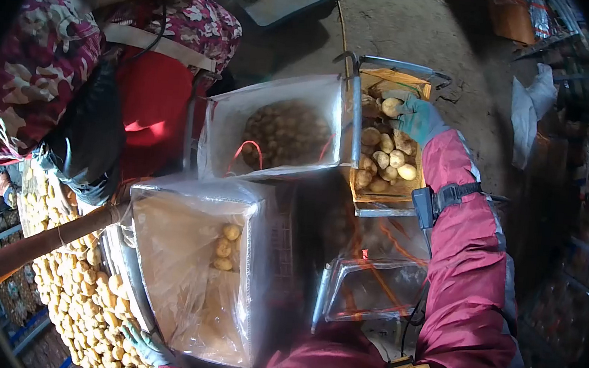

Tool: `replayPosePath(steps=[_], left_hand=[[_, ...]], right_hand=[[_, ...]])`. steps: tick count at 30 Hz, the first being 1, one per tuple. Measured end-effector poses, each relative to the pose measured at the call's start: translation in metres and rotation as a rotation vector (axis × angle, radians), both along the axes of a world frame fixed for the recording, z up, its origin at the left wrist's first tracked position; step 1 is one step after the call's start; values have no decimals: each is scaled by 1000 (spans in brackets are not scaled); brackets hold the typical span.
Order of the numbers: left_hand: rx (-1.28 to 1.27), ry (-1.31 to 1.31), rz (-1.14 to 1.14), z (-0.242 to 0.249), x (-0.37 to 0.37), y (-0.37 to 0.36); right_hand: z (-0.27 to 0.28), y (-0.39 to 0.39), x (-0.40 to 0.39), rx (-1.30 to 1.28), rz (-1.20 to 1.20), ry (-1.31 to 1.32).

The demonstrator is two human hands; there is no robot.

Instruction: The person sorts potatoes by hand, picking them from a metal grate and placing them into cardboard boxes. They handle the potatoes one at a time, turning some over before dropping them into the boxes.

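The left hand [142, 345], gloved, lies nearest, at the edge of a heap of potatoes [81, 298]; its fingers look loosely spread and point away and to the left, with no potato visible in its grasp. Just beyond it on the right stands a plastic-lined box [161, 242] with three potatoes [225, 247] in a row running near to far. A brown pole [55, 239] slants over the heap.

Farther off, to the right, the gloved right hand [418, 118] reaches into an orange-lined basket [387, 198], fingers curled about a pale potato [391, 107] near the basket's far end, above the other potatoes there. That potato looks nearly round, so I cannot tell its long axis; the basket's own runs near to far. Left of the basket sits a whitish box [220, 124] of potatoes, and farther left a co-worker in patterned clothing [45, 46].
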State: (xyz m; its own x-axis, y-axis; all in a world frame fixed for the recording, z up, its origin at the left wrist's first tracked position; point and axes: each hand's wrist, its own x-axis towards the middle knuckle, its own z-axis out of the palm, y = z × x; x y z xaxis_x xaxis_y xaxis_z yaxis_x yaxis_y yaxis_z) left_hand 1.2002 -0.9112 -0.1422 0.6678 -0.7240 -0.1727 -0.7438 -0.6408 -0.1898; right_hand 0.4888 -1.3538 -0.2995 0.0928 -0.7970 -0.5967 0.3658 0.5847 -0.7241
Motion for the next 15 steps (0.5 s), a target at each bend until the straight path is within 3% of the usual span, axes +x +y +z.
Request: replayPosePath(steps=[2, 5, 8, 12, 15], left_hand=[[-107, -16, -118, -10, 12, 15], [-185, 29, -133, -14, 13, 18], [-227, 47, -110, -18, 16, 22], [-278, 70, -83, -28, 31, 33], [-282, 75, -65, -24, 26, 31]], right_hand=[[-6, 1, 0, -30, -12, 62], [-9, -10, -2, 133, -77, 377], [-8, -24, 2, 141, 56, 825], [-117, -46, 4, -41, 289, 1425], [-135, -70, 7, 155, 278, 1447]])
